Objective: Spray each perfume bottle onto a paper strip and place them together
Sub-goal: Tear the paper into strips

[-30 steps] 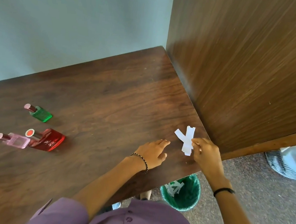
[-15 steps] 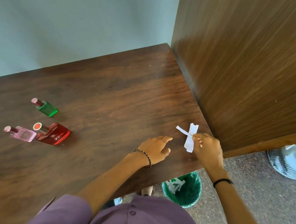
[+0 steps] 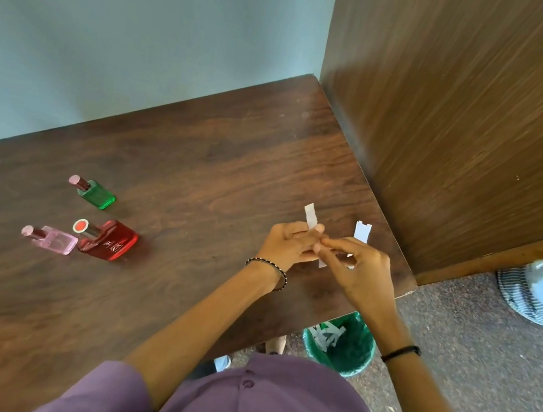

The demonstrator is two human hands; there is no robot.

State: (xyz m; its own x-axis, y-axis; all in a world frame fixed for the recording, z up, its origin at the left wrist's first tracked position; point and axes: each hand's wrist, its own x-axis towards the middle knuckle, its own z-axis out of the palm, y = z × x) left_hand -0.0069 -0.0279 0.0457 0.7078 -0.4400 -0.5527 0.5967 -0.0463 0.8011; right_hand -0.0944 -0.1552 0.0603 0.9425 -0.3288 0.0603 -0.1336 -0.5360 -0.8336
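Far left of the grips, the pink perfume bottle [image 3: 51, 239], green perfume bottle [image 3: 97, 193] and red perfume bottle [image 3: 108, 239] are stood on the counter [image 3: 199, 168]. One paper strip [image 3: 310, 215] is pinched by the left grip [image 3: 287, 246] and the right grip [image 3: 358, 269]; spare strips [image 3: 362, 231] lie just beyond. Strip pick-up is judged in hand; next, a bottle must be fetched.

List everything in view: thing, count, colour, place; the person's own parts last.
table: one, brown, centre
green bottle: one, green, table's left, farthest back
red bottle: one, red, nearer, beside pink bottle
pink bottle: one, pink, leftmost
strips: several, white, in the hands
bin: one, green, floor by table edge, white scraps inside
panel: one, brown, right
wall: one, blue-grey, behind table
bundle: one, striped grey, floor, far right
shirt: one, purple, bottom
left hand: pinches a strip
right hand: holds strips
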